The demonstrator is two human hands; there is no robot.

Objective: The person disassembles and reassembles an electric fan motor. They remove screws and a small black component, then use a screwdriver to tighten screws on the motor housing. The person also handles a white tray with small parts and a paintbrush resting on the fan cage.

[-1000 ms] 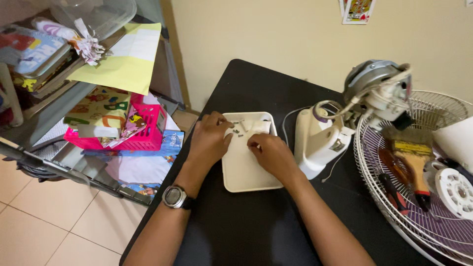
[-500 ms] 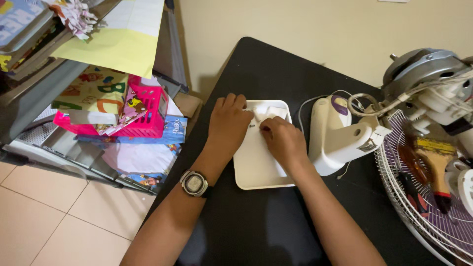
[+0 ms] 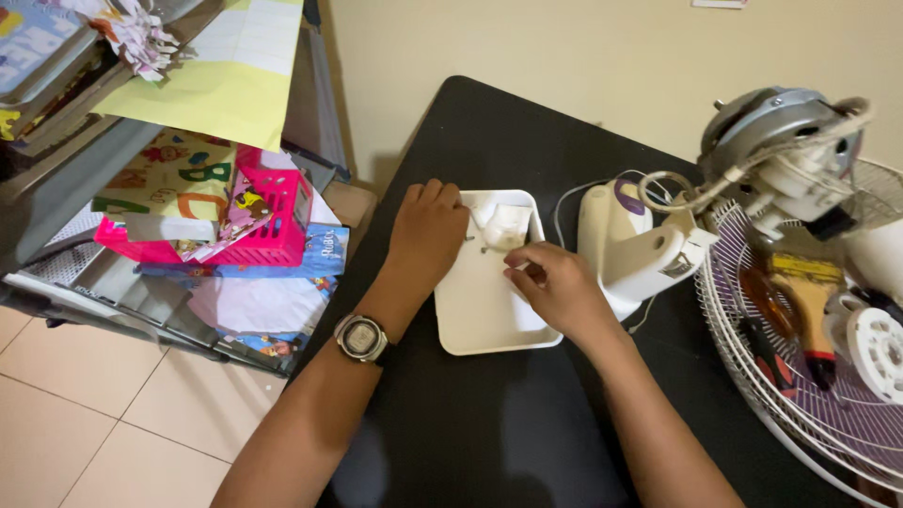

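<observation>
Both forearms reach up from the bottom edge over the black tabletop (image 3: 489, 433), the left one bearing a wristwatch (image 3: 361, 337). The left hand (image 3: 425, 235) lies palm down, fingers loosely spread, over the left rim of the white tray (image 3: 484, 315), steadying it. The right hand (image 3: 555, 287) is curled over the tray's right side, its fingertips drawn together as if pinching some small piece; what it grips is too small to tell. Most of the tray is bare, with only a few small white parts (image 3: 503, 226) gathered at its far end, just beyond the fingers. Judging by this, the fan is well taken apart and the small pieces are being sorted: the white fan base (image 3: 635, 249) stands just right of the tray, the bare motor (image 3: 781, 141) sits behind it, and the wire grille (image 3: 800, 395) lies flat, holding a paintbrush (image 3: 809, 301) and screwdriver (image 3: 767, 329).
</observation>
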